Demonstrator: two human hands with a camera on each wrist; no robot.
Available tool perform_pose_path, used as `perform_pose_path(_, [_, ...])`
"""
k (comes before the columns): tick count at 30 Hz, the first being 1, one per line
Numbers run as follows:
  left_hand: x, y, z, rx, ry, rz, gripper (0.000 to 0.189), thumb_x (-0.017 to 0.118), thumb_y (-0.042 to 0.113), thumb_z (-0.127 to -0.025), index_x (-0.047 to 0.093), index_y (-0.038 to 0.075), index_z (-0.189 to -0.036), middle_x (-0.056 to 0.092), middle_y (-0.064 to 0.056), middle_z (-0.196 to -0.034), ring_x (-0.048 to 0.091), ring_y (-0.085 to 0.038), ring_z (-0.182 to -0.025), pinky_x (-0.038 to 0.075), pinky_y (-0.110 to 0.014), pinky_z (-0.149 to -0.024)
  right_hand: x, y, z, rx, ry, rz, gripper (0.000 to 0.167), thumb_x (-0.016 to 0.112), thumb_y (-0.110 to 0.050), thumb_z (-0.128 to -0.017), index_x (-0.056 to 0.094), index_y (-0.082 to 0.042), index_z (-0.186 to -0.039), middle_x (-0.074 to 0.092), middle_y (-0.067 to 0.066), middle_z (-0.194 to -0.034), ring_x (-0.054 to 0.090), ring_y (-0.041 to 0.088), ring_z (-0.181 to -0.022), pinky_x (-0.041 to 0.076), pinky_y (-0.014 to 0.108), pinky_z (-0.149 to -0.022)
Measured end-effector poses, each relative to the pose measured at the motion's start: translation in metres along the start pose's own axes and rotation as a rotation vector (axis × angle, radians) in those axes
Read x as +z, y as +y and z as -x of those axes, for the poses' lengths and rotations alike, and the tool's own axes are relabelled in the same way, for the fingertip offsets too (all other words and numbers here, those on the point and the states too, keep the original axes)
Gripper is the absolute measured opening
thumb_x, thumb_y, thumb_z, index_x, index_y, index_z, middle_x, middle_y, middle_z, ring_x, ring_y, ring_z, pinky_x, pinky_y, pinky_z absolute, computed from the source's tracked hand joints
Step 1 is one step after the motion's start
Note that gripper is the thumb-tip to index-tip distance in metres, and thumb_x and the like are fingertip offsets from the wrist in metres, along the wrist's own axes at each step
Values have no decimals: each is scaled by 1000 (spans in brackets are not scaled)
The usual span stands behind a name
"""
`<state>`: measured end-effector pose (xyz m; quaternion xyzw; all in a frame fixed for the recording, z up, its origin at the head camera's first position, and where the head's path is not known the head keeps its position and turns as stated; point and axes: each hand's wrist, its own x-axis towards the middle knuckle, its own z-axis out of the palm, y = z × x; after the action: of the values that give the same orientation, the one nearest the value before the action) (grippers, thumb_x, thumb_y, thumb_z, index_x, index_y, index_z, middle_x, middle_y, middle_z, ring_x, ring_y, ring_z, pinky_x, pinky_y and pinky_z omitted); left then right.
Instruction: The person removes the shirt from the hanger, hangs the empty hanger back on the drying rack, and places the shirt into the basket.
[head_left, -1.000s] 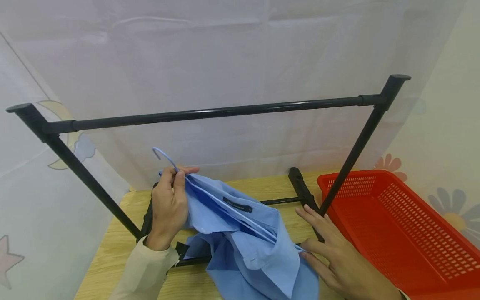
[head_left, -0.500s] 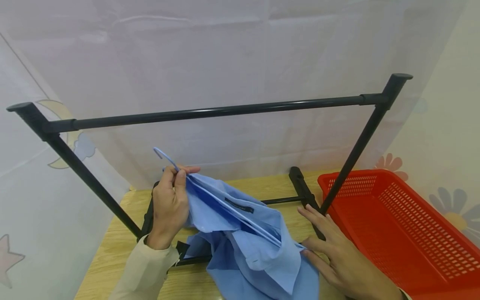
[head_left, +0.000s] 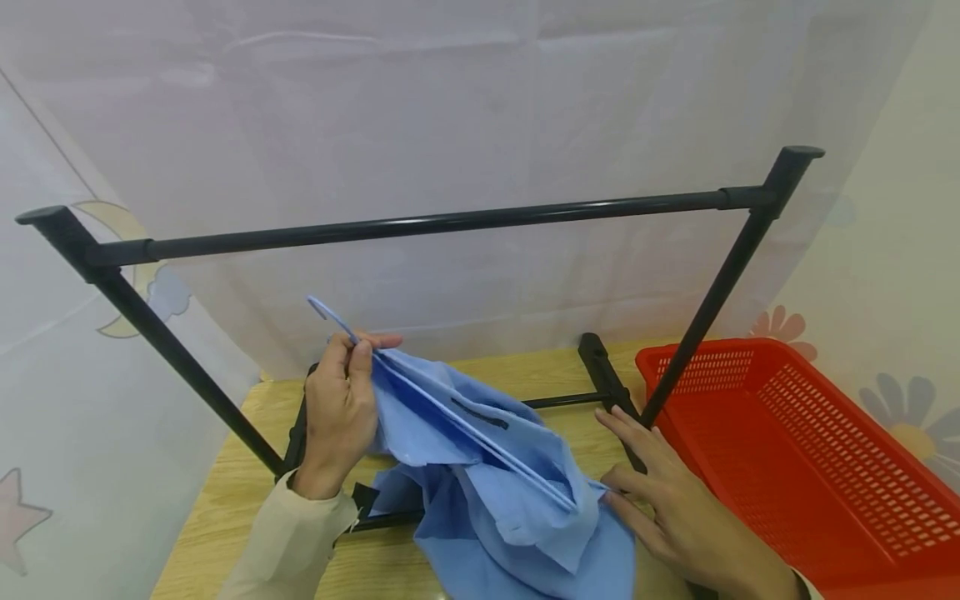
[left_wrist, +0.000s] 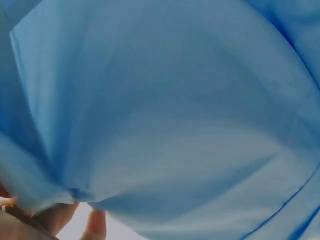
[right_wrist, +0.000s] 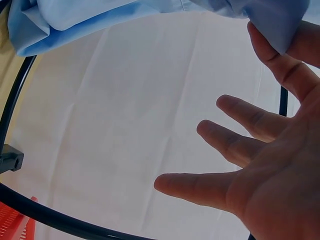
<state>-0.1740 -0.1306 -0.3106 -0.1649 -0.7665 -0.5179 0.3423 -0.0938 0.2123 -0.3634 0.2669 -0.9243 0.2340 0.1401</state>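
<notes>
A light blue collared shirt point(head_left: 465, 558) hangs bunched between the two hands, over the lower bars of a black rack. My left hand point(head_left: 339, 421) grips the neck of a blue hanger point(head_left: 339, 321) together with the shirt's edge; the hook sticks out above the fingers, pointing left. The hanger's slanted arm lies inside the shirt's opening, below a dark label point(head_left: 480, 414). At the opening's right side, my right hand point(head_left: 667, 504) pinches the cloth between thumb and index finger, with the other fingers spread. Blue fabric point(left_wrist: 165, 100) fills most of the left wrist view.
The black rack's top bar point(head_left: 450, 223) spans above and behind the hands, its slanted posts at either side. A red perforated basket point(head_left: 870, 442) stands at the right, close to the right hand. Underneath is a wood-grain tabletop point(head_left: 225, 508); a pale sheet hangs behind.
The hanger's arm has slid a little further down and to the right inside the shirt. The label has tilted to a thin dark strip. Both hands stay nearly in place.
</notes>
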Motion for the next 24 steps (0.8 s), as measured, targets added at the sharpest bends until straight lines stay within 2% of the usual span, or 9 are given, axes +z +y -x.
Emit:
perform_pose_path(3, [-1, 1, -1, -37, -10, 28, 27, 40, 14, -109, 58, -3, -98, 75, -9, -104, 44, -11, -63, 28, -23, -52, 1, 1, -1, -8, 9, -5, 23, 79, -22, -86, 71, -38, -100, 35, 7, -158, 28, 42, -144, 36, 76, -92])
perform_pose_path(6, [-2, 2, -2, -43, -19, 38, 28, 40, 15, -109, 58, -3, -98, 75, -10, -104, 42, -13, -61, 28, -23, -50, 1, 1, -2, -16, 24, -10, 23, 79, -20, -85, 71, -37, -98, 35, 7, -158, 28, 43, -144, 36, 76, -92])
perform_pose_path(15, [-2, 3, 0, 4, -35, 3, 20, 45, 12, -107, 60, 0, -100, 75, -7, -105, 29, -10, -45, 22, -23, -39, 3, 1, -3, -7, 45, -32, 19, 80, -18, -84, 71, -31, -96, 38, 8, -156, 27, 40, -145, 35, 76, -93])
perform_pose_path(16, [-2, 3, 0, 9, -35, 0, 19, 46, 12, -107, 60, 0, -100, 75, -6, -105, 31, -10, -46, 22, -23, -39, 4, 1, -3, -9, 48, -32, 20, 80, -17, -84, 71, -31, -95, 39, 8, -156, 28, 40, -145, 35, 76, -93])
perform_pose_path(18, [-1, 3, 0, 18, -34, -1, 19, 47, 11, -107, 61, 1, -99, 75, -5, -106, 45, -10, -54, 24, -22, -42, 4, 1, -4, -10, 51, -33, 20, 81, -18, -83, 71, -31, -95, 41, 8, -155, 28, 39, -145, 34, 77, -92])
perform_pose_path(20, [0, 3, 1, 24, -31, -9, 19, 47, 11, -106, 63, 2, -100, 75, -4, -106, 59, -12, -70, 31, -21, -50, 5, 0, -4, -12, 53, -30, 21, 81, -19, -82, 71, -31, -96, 41, 8, -154, 27, 38, -145, 34, 78, -93])
perform_pose_path(23, [2, 2, 2, 29, -33, -20, 20, 48, 11, -106, 65, 3, -101, 75, -4, -107, 67, -17, -93, 36, -21, -60, 4, -1, -4, -9, 50, -23, 23, 83, -21, -81, 71, -32, -98, 41, 8, -154, 27, 38, -145, 34, 78, -93])
perform_pose_path(24, [2, 2, 2, 32, -35, -23, 20, 48, 11, -106, 66, 2, -102, 75, -4, -107, 67, -18, -93, 37, -21, -62, 4, -2, -4, -6, 47, -20, 25, 83, -22, -81, 71, -33, -99, 41, 7, -154, 27, 38, -145, 34, 78, -93])
